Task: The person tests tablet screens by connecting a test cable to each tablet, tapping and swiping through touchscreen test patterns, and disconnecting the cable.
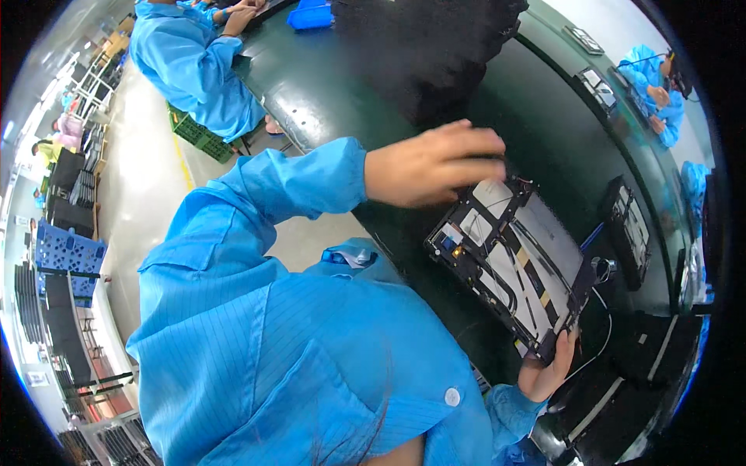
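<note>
A flat electronic device (534,269) with a black frame lies tilted in front of me. Its opened side shows pale panels, dark cables and a black-and-yellow strip. My right hand (550,370) grips its near corner, thumb on the frame and the other fingers partly hidden beneath. Over the opposite corner is my left hand (439,165), slightly blurred, with its fingers stretched out and nothing visible in them. Whether its fingertips touch the frame I cannot tell.
The dark green table (311,93) carries a black cloth-like heap (435,50) and a blue tray (311,15). Another opened device (628,231) stands to the right, near a white cable (608,330). Co-workers in blue sit at the far left (194,70) and far right (657,97).
</note>
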`<action>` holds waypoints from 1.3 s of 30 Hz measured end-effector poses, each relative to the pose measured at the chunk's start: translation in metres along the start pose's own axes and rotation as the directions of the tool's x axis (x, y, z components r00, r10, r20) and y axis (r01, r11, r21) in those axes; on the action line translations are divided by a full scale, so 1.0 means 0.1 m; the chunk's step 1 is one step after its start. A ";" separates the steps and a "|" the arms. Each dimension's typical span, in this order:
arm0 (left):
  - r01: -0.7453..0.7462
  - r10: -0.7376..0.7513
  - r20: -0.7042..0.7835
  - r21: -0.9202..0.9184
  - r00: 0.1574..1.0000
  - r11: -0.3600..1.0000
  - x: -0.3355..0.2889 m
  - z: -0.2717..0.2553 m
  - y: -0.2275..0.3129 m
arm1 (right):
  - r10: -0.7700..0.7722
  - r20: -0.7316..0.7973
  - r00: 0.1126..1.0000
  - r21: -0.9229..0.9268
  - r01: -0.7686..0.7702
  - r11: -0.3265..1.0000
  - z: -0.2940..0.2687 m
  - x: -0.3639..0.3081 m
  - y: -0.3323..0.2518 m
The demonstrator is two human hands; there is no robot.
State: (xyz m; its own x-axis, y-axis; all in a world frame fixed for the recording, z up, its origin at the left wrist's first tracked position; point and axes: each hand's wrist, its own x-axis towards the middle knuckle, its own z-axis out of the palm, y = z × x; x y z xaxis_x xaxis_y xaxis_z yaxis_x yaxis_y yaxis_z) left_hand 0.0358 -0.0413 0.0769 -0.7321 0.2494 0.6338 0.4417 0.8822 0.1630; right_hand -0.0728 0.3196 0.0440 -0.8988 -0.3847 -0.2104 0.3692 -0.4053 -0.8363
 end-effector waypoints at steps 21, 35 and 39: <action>-0.513 0.512 -0.045 -0.139 0.858 0.847 0.22 -0.20 0.57 | 0.194 0.679 0.708 -0.700 0.544 0.463 0.61 0.26 -0.35; 0.473 -0.225 0.416 -0.783 0.881 0.405 0.06 -0.21 0.02 | -0.092 0.348 0.933 0.263 -0.003 0.965 0.21 0.64 -0.19; 0.616 -0.399 0.597 -0.782 0.696 -0.095 0.03 0.05 -0.11 | -0.247 -0.207 0.947 -0.213 0.203 0.956 0.03 0.66 -0.10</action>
State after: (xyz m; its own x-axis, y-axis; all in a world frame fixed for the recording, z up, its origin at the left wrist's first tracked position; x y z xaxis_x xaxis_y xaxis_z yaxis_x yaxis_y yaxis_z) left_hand 0.0261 -0.0484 0.0737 -0.9953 0.0601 -0.0754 -0.0879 -0.2423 0.9662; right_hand -0.1354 0.2958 0.0393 -0.9910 -0.0920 -0.0973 0.1201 -0.2893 -0.9497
